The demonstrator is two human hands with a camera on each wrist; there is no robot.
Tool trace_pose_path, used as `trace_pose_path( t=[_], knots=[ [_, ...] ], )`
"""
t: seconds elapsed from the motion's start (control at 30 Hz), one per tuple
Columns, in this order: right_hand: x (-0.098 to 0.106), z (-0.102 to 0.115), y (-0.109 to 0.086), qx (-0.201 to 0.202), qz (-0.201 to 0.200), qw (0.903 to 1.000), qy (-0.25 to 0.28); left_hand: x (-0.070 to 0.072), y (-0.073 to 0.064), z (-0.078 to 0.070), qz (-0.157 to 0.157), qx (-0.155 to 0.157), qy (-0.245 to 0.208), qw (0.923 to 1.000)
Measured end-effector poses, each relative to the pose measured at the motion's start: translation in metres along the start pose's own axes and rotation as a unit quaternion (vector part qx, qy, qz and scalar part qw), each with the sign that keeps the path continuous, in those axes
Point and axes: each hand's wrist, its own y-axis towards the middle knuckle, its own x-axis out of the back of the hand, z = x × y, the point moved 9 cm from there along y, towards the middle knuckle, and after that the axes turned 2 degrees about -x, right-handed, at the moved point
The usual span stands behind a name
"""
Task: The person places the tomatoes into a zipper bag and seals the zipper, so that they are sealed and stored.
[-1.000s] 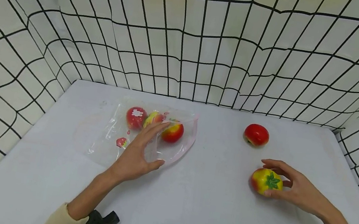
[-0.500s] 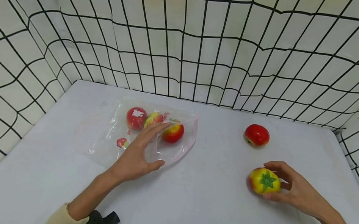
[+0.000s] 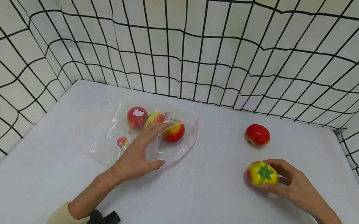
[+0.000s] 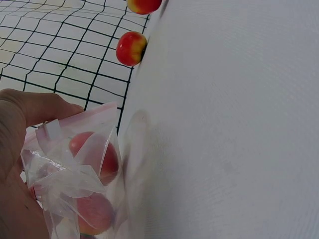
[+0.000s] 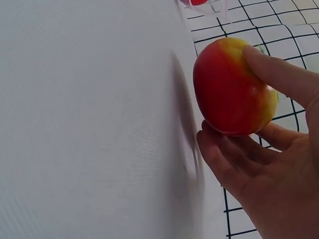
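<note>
My right hand [image 3: 296, 187] grips a red-and-yellow apple-like fruit [image 3: 262, 174] with a green star-shaped calyx. In the right wrist view, the thumb lies over this fruit [image 5: 232, 89] and the other fingers curve beneath it. Whether it touches the table cannot be told. At the left, a clear plastic bag [image 3: 106, 144] with a pink-edged mouth lies on the table. My left hand [image 3: 134, 161] holds it near the mouth, thumb and fingers spread. Several fruits are inside, among them a red one [image 3: 137, 117] and a red-yellow one [image 3: 173, 133]. Film and hand partly hide the bag's contents.
A shiny red fruit [image 3: 257, 135] lies loose on the table, behind the right hand's fruit. The white table [image 3: 194, 206] ends at a black wire grid [image 3: 198, 59] standing along its back and sides. A dark wrist mount [image 3: 103, 221] sits on each forearm.
My right hand has moved the red-and-yellow fruit slightly left and away from me, and its calyx has turned more toward the camera. The left hand and bag stay put.
</note>
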Motion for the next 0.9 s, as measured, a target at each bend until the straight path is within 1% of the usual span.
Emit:
trace_pose_path(
  t=[0.2, 0.5, 0.67, 0.9],
  knots=[
    [0.001, 0.002, 0.003, -0.011, -0.018, 0.9997, -0.007, 0.000, 0.000, 0.000, -0.001, 0.000, -0.002, 1.0000],
    [-0.001, 0.015, 0.007, 0.024, -0.050, 0.9984, -0.005, 0.000, -0.001, 0.000, 0.000, 0.003, 0.003, 1.0000],
    [-0.001, 0.023, 0.009, 0.030, -0.063, 0.9976, -0.002, 0.000, 0.000, 0.000, 0.002, 0.001, 0.002, 1.0000],
    [-0.003, 0.032, 0.013, 0.024, -0.075, 0.9968, 0.008, 0.000, 0.000, 0.000, 0.001, -0.002, 0.001, 1.0000]
  ],
)
